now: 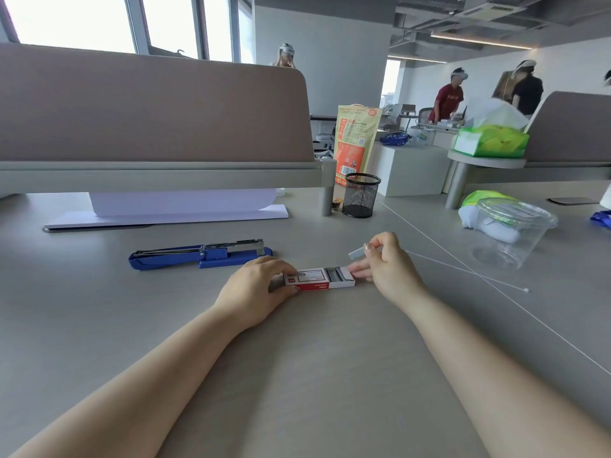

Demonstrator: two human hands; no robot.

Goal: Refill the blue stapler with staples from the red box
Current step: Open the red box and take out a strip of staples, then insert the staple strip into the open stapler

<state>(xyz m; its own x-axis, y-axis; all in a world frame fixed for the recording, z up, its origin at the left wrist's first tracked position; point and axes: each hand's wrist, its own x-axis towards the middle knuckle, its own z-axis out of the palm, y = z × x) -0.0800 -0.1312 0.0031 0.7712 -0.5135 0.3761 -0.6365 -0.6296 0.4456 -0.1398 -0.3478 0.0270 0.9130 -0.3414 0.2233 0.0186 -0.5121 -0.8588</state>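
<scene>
The blue stapler [198, 254] lies flat on the grey desk, swung fully open with its metal staple track on top. Just right of and nearer than it sits the red box [312, 280], its white inner tray slid out to the right with staples showing. My left hand [258, 289] holds the box's left end against the desk. My right hand [385, 262] pinches a silver strip of staples [358, 252] between thumb and forefinger, a little above the open tray, while its lower fingers touch the tray's right end.
A black mesh pen cup [361, 195] stands behind the box beside an orange pouch [355, 140]. A clear plastic tub [512, 231] and tissue packs sit at the right. White paper [172, 209] lies under the desk divider [148, 107]. Thin white cords cross the desk at right.
</scene>
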